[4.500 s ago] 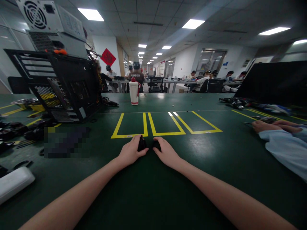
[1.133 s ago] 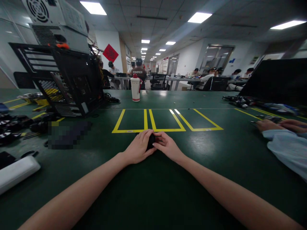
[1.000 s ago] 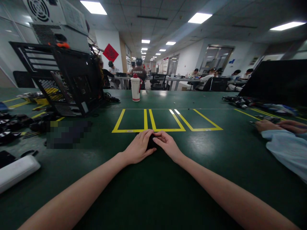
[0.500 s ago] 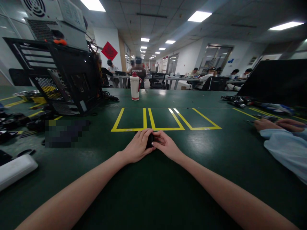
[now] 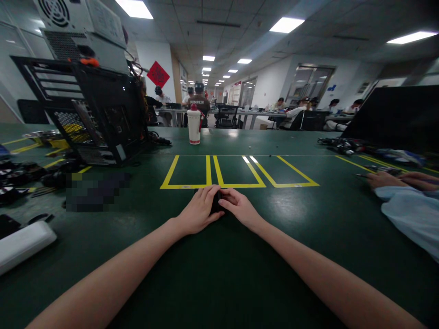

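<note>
Between my two hands is a small black object (image 5: 216, 202), mostly covered by my fingers, so its kind cannot be made out. My left hand (image 5: 199, 209) is wrapped over its left side and top, with the thumb along the near edge. From the right, my right hand (image 5: 240, 208) closes on it with thumb and fingertips. Both hands are low over the green table (image 5: 206, 274), just in front of the yellow tape outlines (image 5: 240, 186).
A black computer case (image 5: 99, 114) carries a power supply (image 5: 85, 27) at left. Beyond the tape stands a white cup (image 5: 194, 128). A white object (image 5: 25, 244) and dark parts lie left. At right are another person's hands (image 5: 387, 179) and a dark panel (image 5: 398, 119).
The view has shifted very slightly. My right thumb sits a little higher on the black object; both hands otherwise keep their hold in the same place.
</note>
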